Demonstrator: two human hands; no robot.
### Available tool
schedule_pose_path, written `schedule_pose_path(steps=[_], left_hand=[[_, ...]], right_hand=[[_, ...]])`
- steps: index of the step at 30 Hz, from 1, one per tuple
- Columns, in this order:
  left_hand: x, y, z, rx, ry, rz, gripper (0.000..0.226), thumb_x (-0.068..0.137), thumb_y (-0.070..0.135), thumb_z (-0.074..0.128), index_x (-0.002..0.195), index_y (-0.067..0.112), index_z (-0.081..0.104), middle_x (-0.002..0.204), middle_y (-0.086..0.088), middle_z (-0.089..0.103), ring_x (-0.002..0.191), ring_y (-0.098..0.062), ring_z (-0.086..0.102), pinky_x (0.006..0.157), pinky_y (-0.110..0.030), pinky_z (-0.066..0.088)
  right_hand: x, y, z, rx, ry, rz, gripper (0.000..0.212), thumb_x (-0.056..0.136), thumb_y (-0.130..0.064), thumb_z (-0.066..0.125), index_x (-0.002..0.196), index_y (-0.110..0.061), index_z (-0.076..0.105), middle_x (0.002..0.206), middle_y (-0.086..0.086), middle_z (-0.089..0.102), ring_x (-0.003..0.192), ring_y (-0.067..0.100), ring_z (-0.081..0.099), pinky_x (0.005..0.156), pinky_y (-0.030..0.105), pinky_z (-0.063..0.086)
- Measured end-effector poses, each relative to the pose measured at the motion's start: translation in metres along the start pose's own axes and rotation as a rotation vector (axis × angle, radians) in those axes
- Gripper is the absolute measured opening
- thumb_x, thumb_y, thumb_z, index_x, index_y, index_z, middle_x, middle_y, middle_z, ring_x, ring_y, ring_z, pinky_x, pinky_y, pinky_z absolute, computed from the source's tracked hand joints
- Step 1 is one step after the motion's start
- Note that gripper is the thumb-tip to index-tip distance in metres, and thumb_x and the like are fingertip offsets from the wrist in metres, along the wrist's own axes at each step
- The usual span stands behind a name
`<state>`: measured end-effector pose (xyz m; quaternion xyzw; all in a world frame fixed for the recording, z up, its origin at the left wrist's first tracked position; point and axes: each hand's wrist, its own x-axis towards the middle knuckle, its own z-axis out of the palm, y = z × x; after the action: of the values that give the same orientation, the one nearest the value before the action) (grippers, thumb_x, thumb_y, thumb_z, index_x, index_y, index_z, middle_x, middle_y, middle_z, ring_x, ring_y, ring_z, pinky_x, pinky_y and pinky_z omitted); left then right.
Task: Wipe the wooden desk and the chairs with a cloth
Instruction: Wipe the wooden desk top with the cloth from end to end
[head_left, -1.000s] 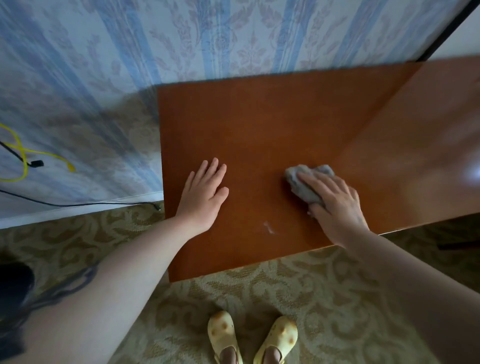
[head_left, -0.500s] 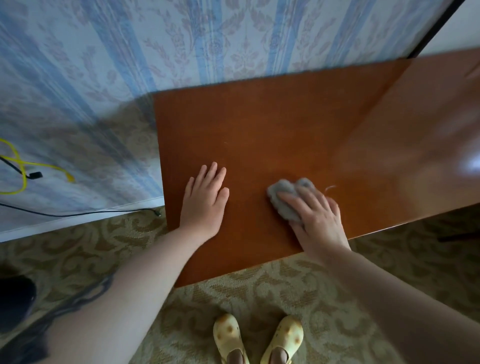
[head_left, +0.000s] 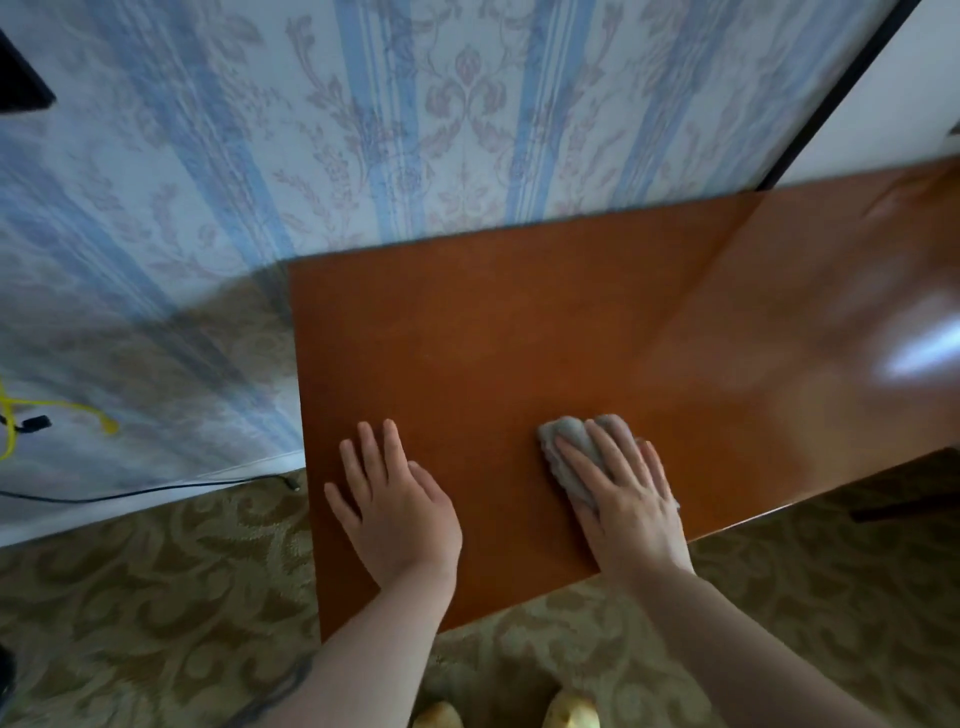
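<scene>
Against the wall, a wallpaper (head_left: 415, 130) of blue stripes and pale floral scrolls fills the upper part of the view, and a patterned olive carpet (head_left: 156, 597) covers the floor below it. The wooden bench (head_left: 519, 338), a glossy orange-brown top, stands with its far edge against the wall and its left edge free; bright window glare lies on its right part. A dark vertical frame (head_left: 831, 98) runs down the wall to the bench's far right corner.

The left hand (head_left: 397, 512) rests flat near the front left corner of the bench, palm down, fingers straight and slightly spread, holding nothing. The right hand (head_left: 623, 499) lies near the front edge, to the right of the left hand and apart from it, its straight fingers pressing down on the grey cloth (head_left: 576, 457). The cloth is bunched under that hand, on the bench top just behind the front edge, its crumpled end showing past the fingertips toward the far edge.

Left of the bench, a black cable (head_left: 156, 488) runs along the skirting to a plug end, and a yellow cable (head_left: 62, 410) loops on the wall. Two yellow shoe tips (head_left: 571, 712) show below the front edge, on the carpet.
</scene>
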<state>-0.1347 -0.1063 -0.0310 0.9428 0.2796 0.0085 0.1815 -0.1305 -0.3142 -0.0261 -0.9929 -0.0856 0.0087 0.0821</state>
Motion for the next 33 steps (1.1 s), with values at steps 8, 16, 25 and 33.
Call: schedule_pose_path(steps=[8,16,25,33], left_hand=[[0.004,0.007,0.000,0.092,-0.027,-0.029,0.055,0.100,0.036,0.017,0.153,0.028,0.016,0.162,0.003,0.009,0.149,-0.020,0.000,0.118,-0.051,0.006],[0.000,0.017,0.006,0.178,-0.012,0.247,0.057,0.101,0.041,0.009,0.150,0.024,0.032,0.158,-0.002,0.024,0.148,-0.022,0.016,0.118,-0.049,0.017],[-0.016,0.063,0.022,0.122,-0.024,0.054,0.056,0.101,0.040,0.022,0.154,0.024,0.019,0.161,-0.002,0.013,0.149,-0.020,0.005,0.120,-0.044,0.008],[-0.016,0.063,0.029,0.127,0.049,0.058,0.055,0.100,0.041,0.016,0.150,0.022,0.031,0.158,-0.006,0.026,0.147,-0.025,0.016,0.119,-0.046,0.013]], right_hand=[[0.021,-0.070,0.007,0.030,-0.056,-0.028,0.053,0.098,-0.049,0.023,0.150,-0.040,0.028,0.159,-0.004,0.026,0.149,0.021,0.012,0.118,0.044,0.011],[0.024,0.050,-0.024,-0.015,-0.106,0.033,0.053,0.099,-0.046,0.024,0.152,-0.040,0.016,0.162,-0.001,0.017,0.148,0.013,-0.006,0.119,0.032,-0.008],[0.007,0.022,-0.013,0.006,-0.156,-0.441,0.057,0.097,-0.043,0.029,0.152,-0.037,0.021,0.160,-0.002,0.021,0.149,0.021,0.008,0.119,0.047,0.016],[0.088,0.105,-0.036,0.173,-0.042,0.289,0.050,0.103,-0.036,0.033,0.152,-0.039,0.022,0.163,-0.003,0.009,0.149,0.017,-0.004,0.121,0.041,0.000]])
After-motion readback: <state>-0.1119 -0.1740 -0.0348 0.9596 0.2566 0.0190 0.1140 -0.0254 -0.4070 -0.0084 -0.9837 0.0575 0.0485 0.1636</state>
